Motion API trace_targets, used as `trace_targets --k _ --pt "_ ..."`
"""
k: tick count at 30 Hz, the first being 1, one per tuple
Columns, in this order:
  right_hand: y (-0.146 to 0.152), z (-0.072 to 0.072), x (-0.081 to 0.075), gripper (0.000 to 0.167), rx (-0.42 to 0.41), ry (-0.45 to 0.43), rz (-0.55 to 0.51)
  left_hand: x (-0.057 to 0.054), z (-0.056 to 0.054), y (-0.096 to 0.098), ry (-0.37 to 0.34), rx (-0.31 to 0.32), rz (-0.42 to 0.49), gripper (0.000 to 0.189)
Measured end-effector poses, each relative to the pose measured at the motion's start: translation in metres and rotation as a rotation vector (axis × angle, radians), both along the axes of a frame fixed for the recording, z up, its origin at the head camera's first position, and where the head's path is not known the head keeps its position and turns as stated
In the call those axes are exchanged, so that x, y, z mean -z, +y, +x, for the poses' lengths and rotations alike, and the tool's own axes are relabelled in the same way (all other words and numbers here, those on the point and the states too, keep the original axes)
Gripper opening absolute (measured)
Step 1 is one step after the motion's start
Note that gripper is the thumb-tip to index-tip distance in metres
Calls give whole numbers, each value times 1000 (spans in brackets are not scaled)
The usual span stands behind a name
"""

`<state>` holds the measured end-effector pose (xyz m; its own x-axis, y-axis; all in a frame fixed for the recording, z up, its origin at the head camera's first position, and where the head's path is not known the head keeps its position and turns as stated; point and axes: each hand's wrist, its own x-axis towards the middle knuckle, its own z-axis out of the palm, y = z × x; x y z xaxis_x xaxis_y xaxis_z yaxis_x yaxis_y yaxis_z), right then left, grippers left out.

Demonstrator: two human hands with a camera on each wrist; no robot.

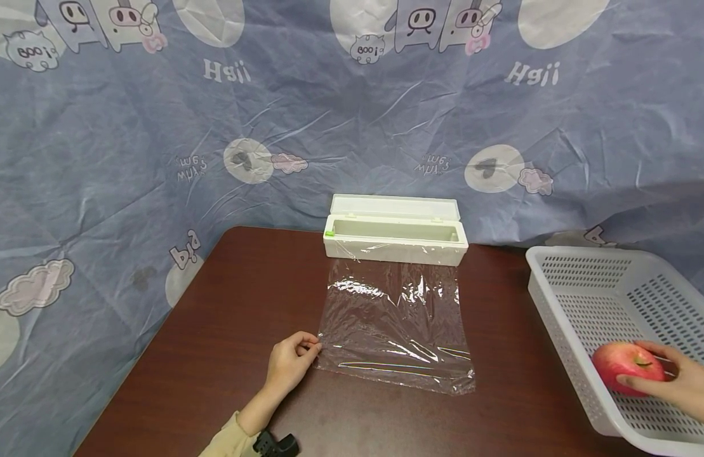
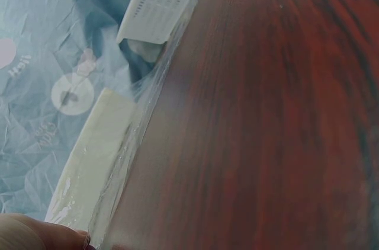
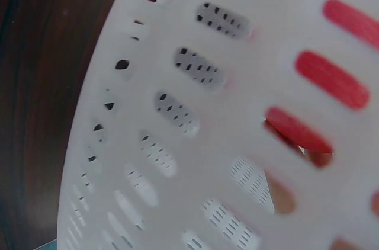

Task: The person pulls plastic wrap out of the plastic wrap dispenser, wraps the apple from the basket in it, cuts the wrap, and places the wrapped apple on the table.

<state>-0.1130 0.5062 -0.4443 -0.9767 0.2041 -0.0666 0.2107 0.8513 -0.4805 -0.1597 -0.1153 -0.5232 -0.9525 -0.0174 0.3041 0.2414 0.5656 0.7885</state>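
A sheet of clear plastic wrap [image 1: 391, 320] stretches over the table from the front of a white wrap dispenser box [image 1: 394, 251], whose lid stands raised. My left hand [image 1: 289, 365] pinches the sheet's near left corner; its fingertips [image 2: 62, 236] show at the film's edge in the left wrist view. Inside the grey plastic basket [image 1: 557, 343] on the right, my right hand [image 1: 680, 381] grips a red apple [image 1: 617, 367], thumb and fingers on either side of it. Through the basket's slots, the right wrist view shows red patches of the apple [image 3: 331, 78]; most of that hand is hidden there.
The dark brown wooden table [image 1: 237, 292] carries everything. A blue patterned cloth [image 1: 352, 114] hangs behind it and on the left. On the box's left end sits a small green slider [image 1: 329, 233]. The basket's raised rim stands around the apple.
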Motion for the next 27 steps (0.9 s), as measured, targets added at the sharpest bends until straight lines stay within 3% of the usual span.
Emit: trace_targets --k 5,17,20,27 --pt "-6 1 -4 89 45 14 -30 0 0 -1 0 9 0 6" --pt "-14 3 -18 82 11 142 -75 1 -1 -1 11 11 -15 7" --pt "-18 5 -20 81 39 166 -53 2 -2 -1 15 8 -22 7" --pt "-1 0 -2 87 103 271 -28 3 -2 -1 11 4 -23 7"
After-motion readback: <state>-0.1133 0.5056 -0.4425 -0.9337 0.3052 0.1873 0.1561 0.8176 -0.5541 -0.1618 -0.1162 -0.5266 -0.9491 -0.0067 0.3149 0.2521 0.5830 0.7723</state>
